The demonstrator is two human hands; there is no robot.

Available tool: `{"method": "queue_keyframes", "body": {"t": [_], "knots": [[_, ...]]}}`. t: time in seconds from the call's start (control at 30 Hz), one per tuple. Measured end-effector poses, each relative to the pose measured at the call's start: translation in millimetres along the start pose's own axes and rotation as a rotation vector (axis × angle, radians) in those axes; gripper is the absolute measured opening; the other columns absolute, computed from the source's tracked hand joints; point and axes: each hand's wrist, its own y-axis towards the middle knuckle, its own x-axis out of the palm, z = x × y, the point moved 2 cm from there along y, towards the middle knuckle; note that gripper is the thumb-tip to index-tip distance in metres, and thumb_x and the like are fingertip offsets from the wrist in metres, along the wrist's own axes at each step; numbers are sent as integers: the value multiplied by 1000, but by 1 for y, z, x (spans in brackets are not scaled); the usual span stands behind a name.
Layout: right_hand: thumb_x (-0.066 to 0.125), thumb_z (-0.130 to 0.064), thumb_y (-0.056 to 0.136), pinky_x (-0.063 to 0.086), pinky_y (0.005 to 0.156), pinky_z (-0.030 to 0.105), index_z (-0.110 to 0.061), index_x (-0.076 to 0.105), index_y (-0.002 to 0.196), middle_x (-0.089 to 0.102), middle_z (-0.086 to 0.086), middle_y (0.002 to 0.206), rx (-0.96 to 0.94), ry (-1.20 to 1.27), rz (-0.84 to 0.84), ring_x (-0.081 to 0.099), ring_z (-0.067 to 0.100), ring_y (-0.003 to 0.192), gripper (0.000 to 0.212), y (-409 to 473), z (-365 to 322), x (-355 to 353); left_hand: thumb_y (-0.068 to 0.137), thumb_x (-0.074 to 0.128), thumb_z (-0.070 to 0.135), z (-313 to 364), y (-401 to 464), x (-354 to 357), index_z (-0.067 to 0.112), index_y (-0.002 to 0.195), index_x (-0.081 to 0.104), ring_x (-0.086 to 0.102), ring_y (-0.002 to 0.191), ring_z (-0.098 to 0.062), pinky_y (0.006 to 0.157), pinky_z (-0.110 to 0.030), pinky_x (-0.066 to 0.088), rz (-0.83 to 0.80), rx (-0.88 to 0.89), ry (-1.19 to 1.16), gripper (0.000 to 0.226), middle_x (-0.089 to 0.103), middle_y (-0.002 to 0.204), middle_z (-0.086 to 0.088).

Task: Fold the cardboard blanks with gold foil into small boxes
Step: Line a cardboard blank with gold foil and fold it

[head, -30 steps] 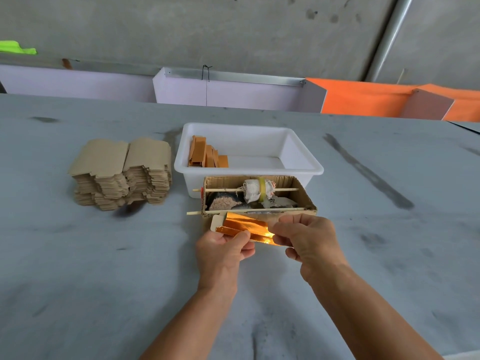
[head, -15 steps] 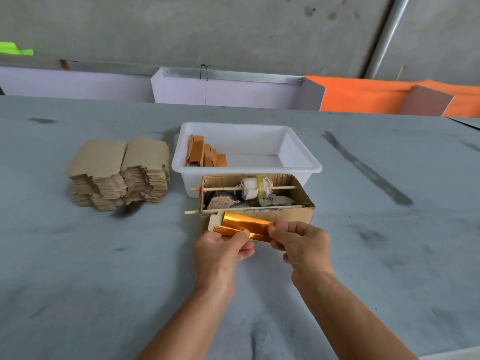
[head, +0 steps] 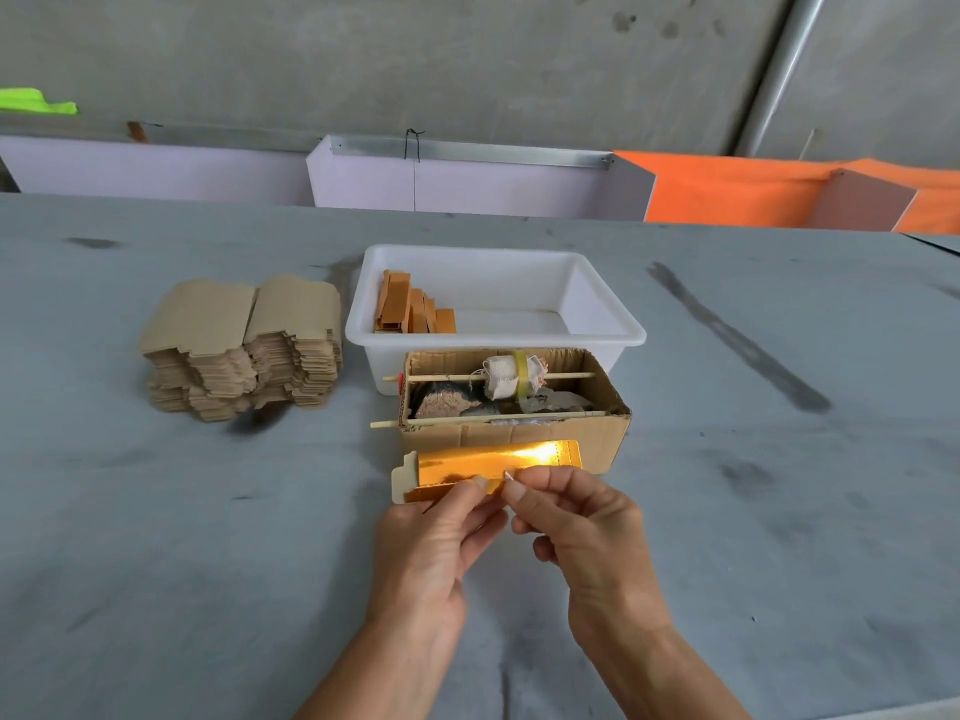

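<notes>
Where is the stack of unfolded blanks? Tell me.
In the head view, the stack of cardboard blanks sits on the grey table, left of the white tub and beyond the left hand.

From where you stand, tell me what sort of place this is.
Probably a small packaging workshop: a tall stack of cardboard blanks waits on a worn grey worktable, a white plastic tub holds finished boxes, and bare concrete walls stand behind.
</notes>
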Motion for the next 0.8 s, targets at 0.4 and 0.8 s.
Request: {"method": "queue_keyframes", "body": {"t": [0.4, 0.8], "knots": [[73, 8, 73, 40, 44, 12, -2, 72, 78, 63, 5, 54, -108, -34, -27, 55, 7, 47, 11, -5, 5, 8, 81, 61, -7, 4, -6, -5, 0, 77, 66, 71, 69, -28, 69, -37, 58, 62, 38, 1, 9, 72, 75, -18], [72, 6, 76, 40, 44, 11, -3, 71, 78, 63, 6, 55, -122, -114, -7, 54, 6, 47, 10, -6, 13, 9, 81, 59, -11, 3, -13, -2, 2, 64, 62, 67, 58, -23, 55, -29, 58, 100, 18, 11, 21, 66, 61, -13]]}}
